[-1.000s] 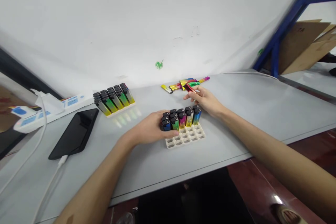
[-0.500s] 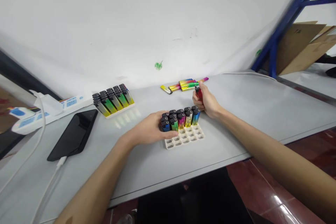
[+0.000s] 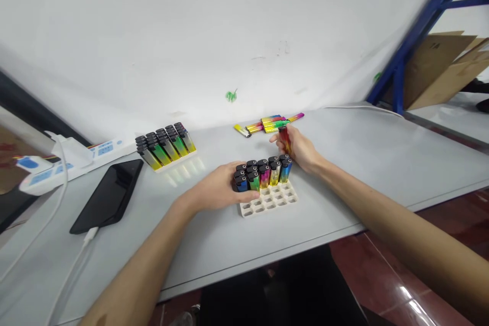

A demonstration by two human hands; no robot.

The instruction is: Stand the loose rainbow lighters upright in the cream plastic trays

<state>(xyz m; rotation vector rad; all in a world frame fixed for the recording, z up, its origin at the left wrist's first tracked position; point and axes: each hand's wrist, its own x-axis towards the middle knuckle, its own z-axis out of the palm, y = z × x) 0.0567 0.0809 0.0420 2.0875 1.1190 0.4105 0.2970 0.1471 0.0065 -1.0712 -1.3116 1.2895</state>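
My left hand (image 3: 216, 187) is closed round the left end of a white tray (image 3: 271, 204) with oval holes, its thumb along the near side. Coloured lighters (image 3: 264, 177) with black tops stand upright in the tray's back rows, while the front holes show bare. Beyond the tray's right back corner, my right hand (image 3: 300, 147) grips a red lighter (image 3: 284, 140) roughly upright between thumb and fingers, above the table. Behind it lies a loose pile of shiny multicoloured lighters (image 3: 273, 124) near the wall.
A second tray packed with green, yellow and silver lighters (image 3: 168, 147) stands at the back left. Left of it are a black phone (image 3: 107, 196) on a white cable (image 3: 90, 237) and a power strip (image 3: 76, 163). Cardboard (image 3: 439, 71) leans behind a blue frame (image 3: 397, 81) at right.
My right hand has turned the red lighter more upright, and some fingers have loosened outward. My left hand and the tray have stayed in place.
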